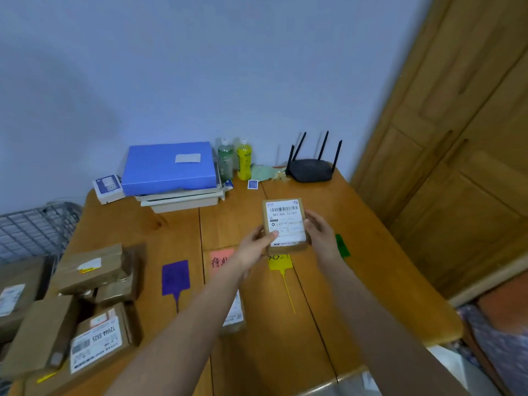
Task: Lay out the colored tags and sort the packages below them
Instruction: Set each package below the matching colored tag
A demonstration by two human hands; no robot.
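Observation:
I hold a small brown package (285,224) with a white shipping label up over the wooden table (371,267). My left hand (254,247) grips its left edge, thumb on the label, and my right hand (321,232) grips its right edge. On the table lie a purple tag (175,277), a pink tag (220,260) with writing, a yellow tag (280,264) partly under the package, and a green tag (342,245) behind my right hand. Another labelled package (235,312) lies below the pink tag, mostly hidden by my left arm.
Several brown packages (85,304) are piled at the table's left. At the back stand a blue box (168,167) on stacked trays, two bottles (235,160), a black router (313,167) and a small white device (108,187). A wire basket (34,230) sits left; a wooden door (457,138) stands right.

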